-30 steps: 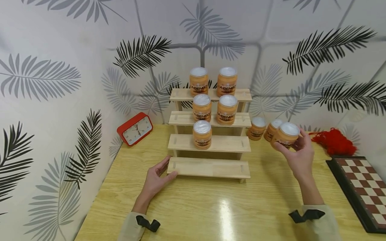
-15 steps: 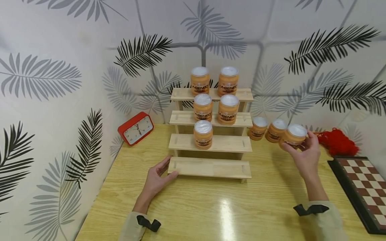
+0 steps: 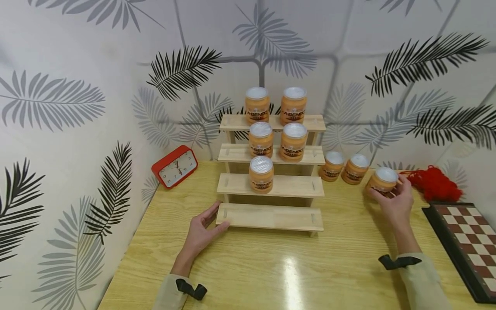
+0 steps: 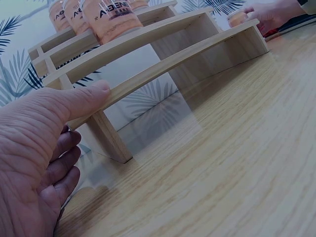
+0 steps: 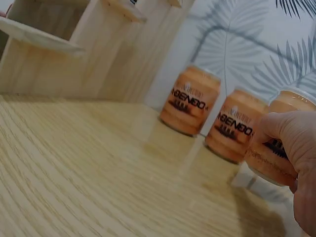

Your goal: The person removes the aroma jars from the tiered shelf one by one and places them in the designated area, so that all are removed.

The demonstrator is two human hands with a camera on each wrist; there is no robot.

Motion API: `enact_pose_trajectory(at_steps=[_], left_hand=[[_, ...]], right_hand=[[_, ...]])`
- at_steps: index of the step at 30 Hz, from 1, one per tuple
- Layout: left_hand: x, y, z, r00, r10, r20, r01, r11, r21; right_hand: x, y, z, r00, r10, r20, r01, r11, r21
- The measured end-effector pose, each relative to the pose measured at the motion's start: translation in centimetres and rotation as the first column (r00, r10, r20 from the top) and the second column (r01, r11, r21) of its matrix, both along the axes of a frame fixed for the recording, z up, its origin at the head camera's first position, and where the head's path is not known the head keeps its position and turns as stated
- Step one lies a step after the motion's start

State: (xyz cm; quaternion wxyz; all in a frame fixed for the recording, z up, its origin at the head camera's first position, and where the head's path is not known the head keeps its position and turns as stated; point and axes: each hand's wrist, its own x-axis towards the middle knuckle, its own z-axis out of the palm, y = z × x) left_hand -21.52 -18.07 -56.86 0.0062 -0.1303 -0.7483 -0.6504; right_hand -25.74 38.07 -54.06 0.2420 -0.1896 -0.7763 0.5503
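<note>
Setting the jar [image 3: 382, 181] back down by the other two, away from the wooden stand

Over the last second we have carried the orange jar with its silver lid from up near the stand's right end out and down to the right, so it now sits low at the table [image 3: 271, 267], just beside the two loose jars [image 3: 344, 166] and near the red tassel [image 3: 434, 183]; we judge it is being put back, not shelved. Our right hand [image 3: 395, 201] wraps it from behind, fingers curled round its side. Our left hand [image 3: 199, 230] lies open, thumb against the stand's lowest step [image 3: 271, 216], unchanged
</note>
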Motion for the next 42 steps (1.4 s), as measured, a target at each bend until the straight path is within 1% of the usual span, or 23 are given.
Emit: enact_pose_trajectory(at_steps=[3, 5, 10, 13, 15, 19, 22, 27, 32, 35, 39, 42], left_hand=[[0.1, 0.0, 0.0, 1.0, -0.003, 0.004, 0.003, 1.0, 0.001], [0.1, 0.1, 0.0, 1.0, -0.004, 0.007, 0.004, 1.0, 0.0], [0.2, 0.2, -0.1, 1.0, -0.005, 0.012, 0.005, 1.0, 0.005], [0.2, 0.2, -0.1, 1.0, -0.006, 0.017, 0.006, 1.0, 0.004], [0.3, 0.1, -0.2, 1.0, -0.006, 0.017, 0.006, 1.0, 0.002], [0.3, 0.0, -0.3, 1.0, -0.002, 0.017, 0.002, 1.0, 0.003], [0.2, 0.0, -0.4, 1.0, -0.003, 0.015, 0.002, 1.0, 0.005], [0.1, -0.1, -0.4, 1.0, 0.001, 0.01, -0.001, 1.0, 0.003], [0.0, -0.2, -0.4, 1.0, 0.0, 0.01, 0.0, 1.0, 0.0], [-0.1, -0.1, -0.4, 1.0, -0.003, 0.014, 0.003, 1.0, 0.001], [-0.1, -0.1, -0.2, 1.0, -0.003, 0.013, 0.003, 1.0, 0.0], [0.0, -0.1, -0.2, 1.0, -0.005, 0.006, 0.005, 1.0, -0.003]], right_hand=[[-0.5, 0.6, -0.6, 0.999, -0.008, 0.041, 0.01, 1.0, -0.029], [-0.8, 0.9, -1.0, 0.999, -0.009, 0.047, 0.011, 0.999, -0.032], [-1.6, 1.6, -1.9, 1.0, 0.002, -0.019, -0.002, 1.0, -0.024], [-1.9, 2.0, -2.3, 0.999, 0.007, -0.043, -0.008, 1.0, -0.024], [-2.2, 2.2, -2.4, 0.999, 0.012, -0.038, -0.012, 1.0, -0.01], [-2.9, 2.6, -2.4, 1.0, 0.018, -0.01, -0.017, 0.997, 0.072], [-3.3, 2.7, -2.7, 1.0, 0.019, -0.016, -0.017, 0.994, 0.111], [-3.8, 2.6, -3.1, 0.999, 0.022, -0.046, -0.017, 0.995, 0.096], [-4.2, 2.6, -3.4, 0.999, 0.017, -0.051, -0.013, 0.997, 0.072], [-4.4, 2.7, -3.6, 0.997, 0.02, -0.069, -0.015, 0.998, 0.063], [-4.6, 2.7, -3.9, 0.994, 0.033, -0.1, -0.025, 0.997, 0.072], [-4.6, 2.7, -4.0, 0.994, 0.04, -0.106, -0.03, 0.995, 0.092]])
